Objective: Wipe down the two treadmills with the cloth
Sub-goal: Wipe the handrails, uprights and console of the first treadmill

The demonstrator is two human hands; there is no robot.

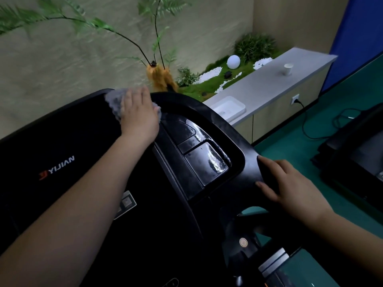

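A soft, bumpy grey cloth (116,104) lies near the top middle of the frame, on the upper edge of the black treadmill (68,162) panel. The left hand (138,114) presses flat on it, fingers straight and close together. The shiny, smooth side pockets (204,160) look wet. At the right, the right hand (290,183) grips the rounded black handle (267,175), fingers curled round it. A white tray (229,107) and a small white paper cup (287,69) sit on the grey counter (269,83); I cannot tell what is inside either.
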